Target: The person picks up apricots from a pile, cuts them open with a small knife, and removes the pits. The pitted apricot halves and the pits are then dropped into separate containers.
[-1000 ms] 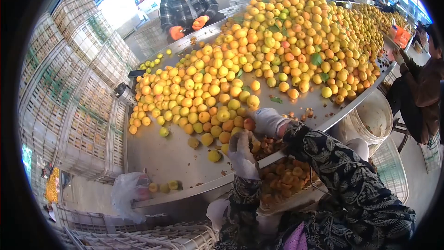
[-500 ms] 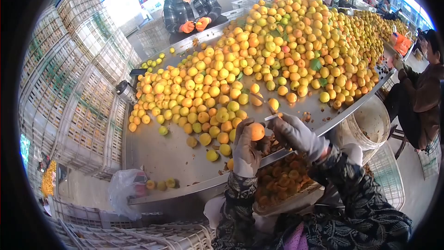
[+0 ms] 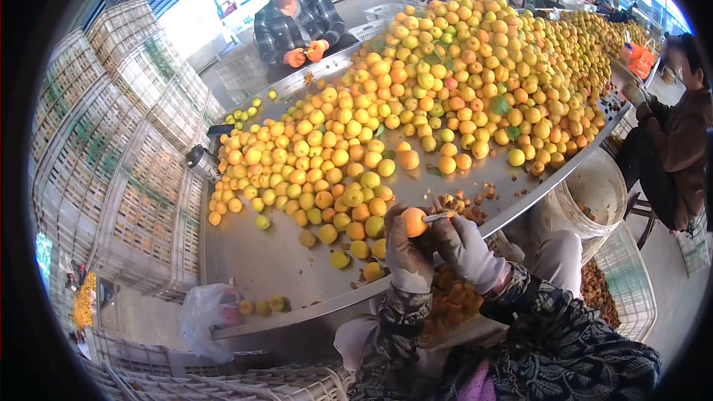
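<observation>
My left hand (image 3: 408, 258), in a soiled pale glove, holds an orange apricot (image 3: 414, 222) at its fingertips near the table's edge. My gloved right hand (image 3: 468, 249) grips a small pale tool that looks like a knife (image 3: 438, 217); its tip meets the apricot's right side. Fingers hide most of the tool. Beyond both hands, a large heap of yellow-orange apricots (image 3: 438, 74) covers much of the metal table (image 3: 286, 275). Brown scraps (image 3: 471, 204) lie just behind my right hand. Below my hands, a crate holds apricot pieces (image 3: 449, 304), partly hidden by my arms.
Stacked plastic crates (image 3: 141, 156) rise at the left. A whitish bucket (image 3: 594, 189) stands right of the table. One person in orange gloves (image 3: 306, 53) works across the table; another person (image 3: 672, 141) sits at the right. A plastic bag (image 3: 206, 319) hangs at the near-left corner.
My right hand has come down and left, bringing the knife-like tool against the apricot. My left hand, still holding the apricot, has shifted slightly right and down. Scraps behind the hands are now more visible.
</observation>
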`<control>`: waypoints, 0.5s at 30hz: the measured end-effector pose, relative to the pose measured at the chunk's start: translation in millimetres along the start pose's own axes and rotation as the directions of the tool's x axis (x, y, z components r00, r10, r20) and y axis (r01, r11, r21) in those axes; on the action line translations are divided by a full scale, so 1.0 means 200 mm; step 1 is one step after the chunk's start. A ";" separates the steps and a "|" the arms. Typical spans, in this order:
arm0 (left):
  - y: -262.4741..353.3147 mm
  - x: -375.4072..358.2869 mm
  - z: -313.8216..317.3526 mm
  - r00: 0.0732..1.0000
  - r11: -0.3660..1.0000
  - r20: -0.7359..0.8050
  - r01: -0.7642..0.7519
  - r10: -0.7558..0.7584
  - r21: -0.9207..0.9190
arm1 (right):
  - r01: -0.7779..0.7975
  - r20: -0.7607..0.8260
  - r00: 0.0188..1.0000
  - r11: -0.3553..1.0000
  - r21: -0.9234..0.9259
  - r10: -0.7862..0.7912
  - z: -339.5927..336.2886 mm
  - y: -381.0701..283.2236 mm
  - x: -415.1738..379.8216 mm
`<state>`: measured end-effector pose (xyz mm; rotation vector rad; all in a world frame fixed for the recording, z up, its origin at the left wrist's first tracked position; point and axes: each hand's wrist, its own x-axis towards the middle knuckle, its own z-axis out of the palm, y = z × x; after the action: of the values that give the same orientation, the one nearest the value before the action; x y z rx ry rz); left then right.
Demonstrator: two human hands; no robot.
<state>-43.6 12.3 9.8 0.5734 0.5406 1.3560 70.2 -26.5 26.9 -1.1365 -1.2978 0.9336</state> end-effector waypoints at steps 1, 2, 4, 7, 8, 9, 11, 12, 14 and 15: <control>0.00 0.02 0.00 0.999 0.999 0.037 0.022 -0.021 -0.036 | 0.002 0.003 1.000 1.000 0.000 -0.002 0.01 -0.01 0.01; 0.00 0.02 0.00 0.996 0.996 0.072 0.051 -0.045 -0.073 | 0.004 -0.022 1.000 1.000 0.024 -0.004 0.02 -0.03 0.02; 0.03 0.00 0.04 0.995 0.994 0.072 0.073 -0.067 -0.081 | 0.000 -0.048 0.999 0.999 0.042 0.002 0.01 -0.08 0.01; 0.02 0.01 0.03 0.996 0.999 0.088 0.032 -0.032 -0.006 | -0.116 -0.025 0.993 0.990 -0.083 0.114 0.00 -0.13 0.02; 0.00 0.01 0.01 0.995 0.997 0.097 -0.020 0.012 0.076 | -0.090 -0.032 0.996 0.988 -0.125 0.087 0.01 -0.09 0.03; 0.00 0.00 0.00 0.995 0.997 0.096 -0.021 0.013 0.076 | -0.065 -0.038 0.998 0.984 -0.168 0.059 0.00 -0.05 0.03; 0.00 0.00 -0.01 0.972 0.942 0.186 -0.190 0.142 0.277 | -0.080 0.004 0.996 0.964 -0.253 0.084 -0.02 0.03 0.05; 0.00 0.00 -0.02 0.973 0.941 0.185 -0.190 0.142 0.280 | -0.096 0.039 0.992 0.938 -0.333 0.116 -0.03 0.04 0.05; 0.01 0.04 -0.01 0.961 0.887 0.242 -0.222 0.130 0.405 | -0.036 0.050 0.997 0.902 -0.431 0.064 -0.06 0.00 0.07; 0.03 0.05 -0.01 0.960 0.885 0.248 -0.225 0.130 0.407 | 0.014 0.062 0.998 0.851 -0.525 0.022 -0.08 -0.04 0.08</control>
<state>-47.5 22.4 12.8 1.1469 0.6273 1.3295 87.5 -13.8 39.4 -1.5359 -1.6658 0.6296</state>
